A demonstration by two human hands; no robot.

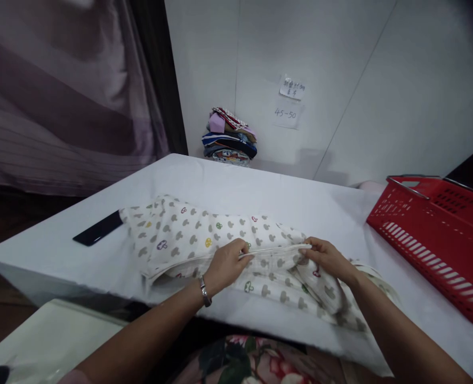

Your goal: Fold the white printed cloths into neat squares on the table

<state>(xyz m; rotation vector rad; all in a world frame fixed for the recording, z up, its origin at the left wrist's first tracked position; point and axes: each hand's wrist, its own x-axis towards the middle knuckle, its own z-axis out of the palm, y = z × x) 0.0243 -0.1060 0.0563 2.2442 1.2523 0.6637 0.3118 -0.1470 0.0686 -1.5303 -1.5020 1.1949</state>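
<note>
A white cloth printed with small mushrooms (196, 226) lies spread and partly folded on the white table; whether it is a garment or a blanket I cannot tell. Its pale bound edge is lifted slightly between my hands. My left hand (229, 263), with a silver band at the wrist, pinches that edge near the cloth's middle. Farther right, my right hand (327, 258) pinches the same edge between thumb and fingers. Loose folds of the cloth hang below and to the right of my right hand, partly hidden by the forearm.
A red plastic basket (436, 240) stands at the table's right side. Near the left edge of the white table (236, 186) lies a dark flat object (99, 228), partly under the cloth. Folded clothes (230, 138) are stacked by the wall. A curtain (68, 101) hangs at left.
</note>
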